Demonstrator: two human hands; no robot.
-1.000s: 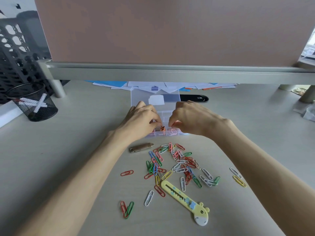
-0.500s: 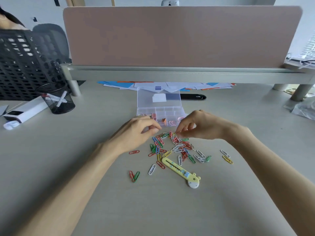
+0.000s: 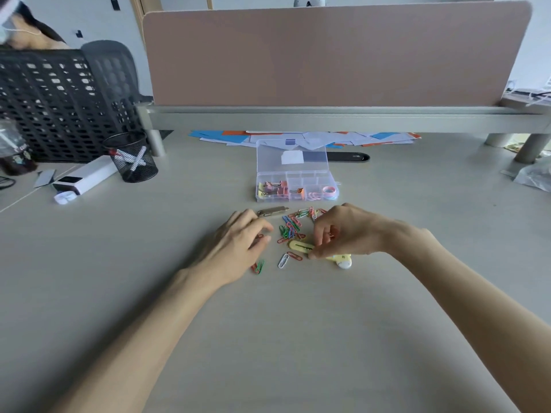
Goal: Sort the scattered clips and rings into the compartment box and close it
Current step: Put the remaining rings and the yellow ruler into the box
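The clear compartment box (image 3: 310, 177) stands open at the middle of the desk, its lid (image 3: 269, 158) lying flat behind it. Pink binder clips fill its left cells and pastel rings its right ones. In front of it lies a pile of coloured paper clips (image 3: 289, 228). My left hand (image 3: 238, 248) rests palm down at the pile's left, thumb and forefinger around a red clip on the desk. My right hand (image 3: 346, 232) hovers over the pile's right side, fingers pinched on a red paper clip.
A yellow giraffe cutter (image 3: 301, 247) lies partly under my right hand. A metal clip (image 3: 272, 211) sits between box and pile. A black mesh cup (image 3: 131, 160), a white device (image 3: 85, 178) and a mesh rack stand at the left. Papers lie under the divider shelf (image 3: 328, 116).
Both hands have pulled back from the box to the paper clip pile. The view has widened, so the whole open box shows.
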